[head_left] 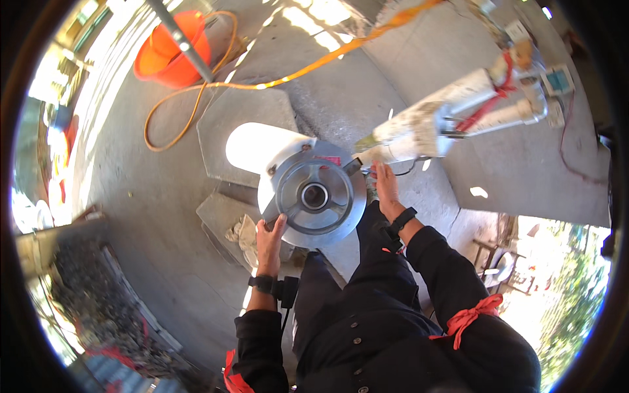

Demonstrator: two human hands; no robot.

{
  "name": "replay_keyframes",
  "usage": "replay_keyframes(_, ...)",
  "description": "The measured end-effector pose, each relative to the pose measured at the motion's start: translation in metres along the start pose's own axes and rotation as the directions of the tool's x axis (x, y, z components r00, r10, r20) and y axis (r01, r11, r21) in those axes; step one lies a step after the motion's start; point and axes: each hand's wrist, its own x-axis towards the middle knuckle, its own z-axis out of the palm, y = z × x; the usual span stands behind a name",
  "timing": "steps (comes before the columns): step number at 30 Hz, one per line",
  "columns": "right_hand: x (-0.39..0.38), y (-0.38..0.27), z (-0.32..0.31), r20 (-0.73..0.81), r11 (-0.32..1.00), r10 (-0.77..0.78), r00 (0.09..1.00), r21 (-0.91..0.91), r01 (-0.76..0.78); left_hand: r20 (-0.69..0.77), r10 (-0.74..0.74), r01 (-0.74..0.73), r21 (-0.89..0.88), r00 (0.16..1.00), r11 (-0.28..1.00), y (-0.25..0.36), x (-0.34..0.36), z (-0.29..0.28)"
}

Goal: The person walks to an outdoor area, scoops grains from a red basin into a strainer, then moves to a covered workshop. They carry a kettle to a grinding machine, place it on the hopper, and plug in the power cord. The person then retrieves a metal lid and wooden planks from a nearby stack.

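Two hands are well apart at the round metal machine (314, 216), which is in front of the person's legs. The left hand (268, 241) is clamped on the machine's near-left rim; the right hand (386, 187) is just right of the machine, its grip impossible to tell. A white cylinder (262, 148) adjoins the machine's far-left side; an orange basin (171, 77) is well beyond it.

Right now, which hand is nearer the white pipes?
The right hand, just below the pipes; the left hand is farther off, at the lower left of the metal disc.
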Motion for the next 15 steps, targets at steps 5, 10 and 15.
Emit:
replay_keyframes(5, 0.046, 0.05, 0.008, 0.245, 0.95, 0.246, 0.938, 0.129, -0.283, 0.072, -0.121, 0.121, -0.008, 0.99, 0.993, 0.017, -0.002, -0.003)
replay_keyframes(10, 0.095, 0.076, 0.022, 0.366, 0.847, 0.441, 0.819, 0.13, -0.515, 0.063, -0.07, 0.055, 0.215, 0.996, 0.975, 0.024, -0.002, 0.012)
replay_keyframes(15, 0.106, 0.078, 0.017, 0.362, 0.816, 0.364, 0.858, 0.319, -0.481, 0.037, -0.062, 0.053, 0.203, 0.997, 0.978, 0.029, -0.001, 0.022)
